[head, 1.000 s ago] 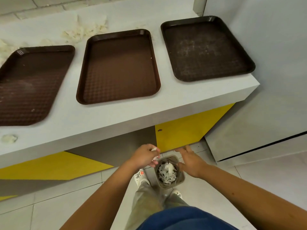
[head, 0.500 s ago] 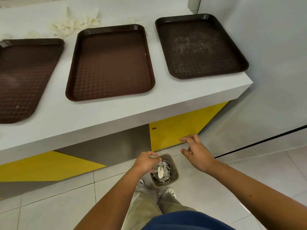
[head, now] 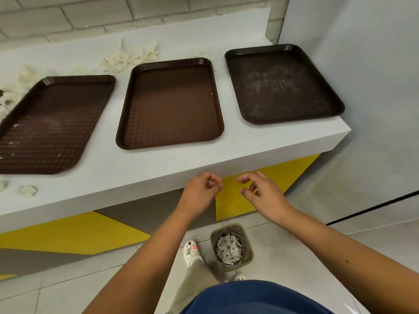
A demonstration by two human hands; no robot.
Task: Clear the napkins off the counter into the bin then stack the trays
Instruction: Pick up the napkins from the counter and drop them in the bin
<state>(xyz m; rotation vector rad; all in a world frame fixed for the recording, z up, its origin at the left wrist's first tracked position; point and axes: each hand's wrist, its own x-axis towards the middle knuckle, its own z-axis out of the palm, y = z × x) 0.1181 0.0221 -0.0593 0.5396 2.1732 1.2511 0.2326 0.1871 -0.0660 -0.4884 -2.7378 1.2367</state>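
A blue garment (head: 256,298) fills the bottom edge, with pale trousers and two white clogs (head: 191,252) below it on a floor (head: 294,257) of large pale tiles. One small bin (head: 249,254) stands on the floor just beside the clogs, holding crumpled white napkins (head: 227,249). Above it, two bare forearms reach forward to the counter's front edge. The left hand (head: 201,189) has its fingers loosely curled toward the thumb and holds nothing. The right hand (head: 264,191), near it but apart, has relaxed, curved fingers and also holds nothing. Behind the hands the counter base shows yellow panels (head: 233,200) and grey ones. The white counter (head: 140,164) carries three dark brown trays in a row, each apart from the next: left tray (head: 45,123), middle tray (head: 170,103), right tray (head: 283,82), the outer two dusted with pale specks. Two small napkin wads (head: 27,191) lie at the counter's near left edge. More torn napkins (head: 129,57) are scattered behind the left and middle trays, too jumbled to count. A pale brick wall (head: 90,17) runs behind; a plain grey wall (head: 362,64) closes the right side.
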